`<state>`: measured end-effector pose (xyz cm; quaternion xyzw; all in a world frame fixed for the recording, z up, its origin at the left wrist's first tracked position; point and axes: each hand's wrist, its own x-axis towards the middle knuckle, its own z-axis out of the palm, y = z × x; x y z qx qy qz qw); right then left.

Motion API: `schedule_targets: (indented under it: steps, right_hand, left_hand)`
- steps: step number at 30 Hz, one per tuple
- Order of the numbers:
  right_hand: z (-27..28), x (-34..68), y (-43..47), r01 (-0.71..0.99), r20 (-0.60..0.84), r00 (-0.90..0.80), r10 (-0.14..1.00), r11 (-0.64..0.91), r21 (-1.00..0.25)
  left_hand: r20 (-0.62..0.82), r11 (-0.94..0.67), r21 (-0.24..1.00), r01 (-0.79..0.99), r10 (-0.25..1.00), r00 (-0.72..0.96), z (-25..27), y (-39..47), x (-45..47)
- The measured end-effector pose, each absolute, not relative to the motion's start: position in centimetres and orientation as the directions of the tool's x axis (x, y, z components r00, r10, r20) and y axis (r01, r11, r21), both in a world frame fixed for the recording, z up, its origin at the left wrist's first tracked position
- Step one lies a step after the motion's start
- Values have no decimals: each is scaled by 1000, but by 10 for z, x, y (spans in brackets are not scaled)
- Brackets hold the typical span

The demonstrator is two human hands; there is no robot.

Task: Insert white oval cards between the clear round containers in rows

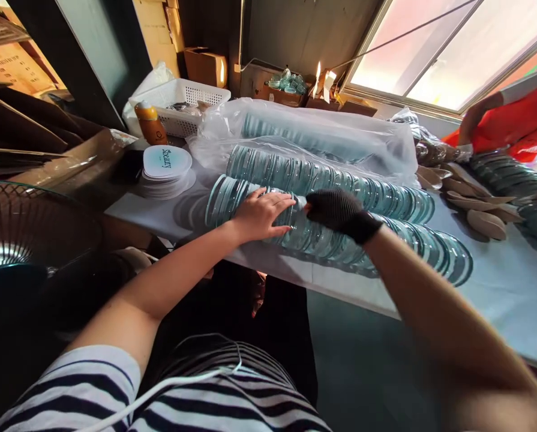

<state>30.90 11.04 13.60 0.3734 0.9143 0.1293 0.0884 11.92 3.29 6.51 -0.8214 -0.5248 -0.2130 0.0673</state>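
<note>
Bare and flat, my left hand (264, 215) lies across the left part of the front row of round glass pieces (421, 246), fingers stretched out. These look like clear lids or plates standing on edge, packed closely. My right hand (335, 210), in a black ribbed glove, is closed just above the same row, near the left fingertips. A small pale bit shows at its fingers, but what it grips cannot be made out. Behind runs a second glass row (331, 180). Farther back, another glass row lies under clear plastic wrap (376, 141).
On the left stand a stack of white round cards (167, 165), an orange bottle (150, 123) and a white basket (185, 93). Wooden spoon-like pieces (484, 219) and more glass lie right, near another person's arm (475, 120). A fan (34, 228) stands at left.
</note>
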Motion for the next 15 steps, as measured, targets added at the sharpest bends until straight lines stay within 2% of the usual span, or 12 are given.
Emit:
schedule_targets:
  steps: [2,6,8,11,15]
  right_hand:
    - [102,328,72,692,1,-699,715,676,255]
    - [27,338,16,728,-8,-670,743,658,193]
    - [11,338,5,737,-12,-661,750,653,177]
    - [32,348,11,730,14,-678,735,671,128]
    - [108,365,71,827,216,-561,799,551,111]
  left_hand:
    - [415,-445,117,888,834,363,65,34,119]
    - [407,-447,116,887,836,368,65,34,119]
    - [406,-451,120,884,835,371,66,32,114]
    - [393,-442,126,888,844,364,72,28,101]
    - [400,-429,106,897,845,356,85,26,95]
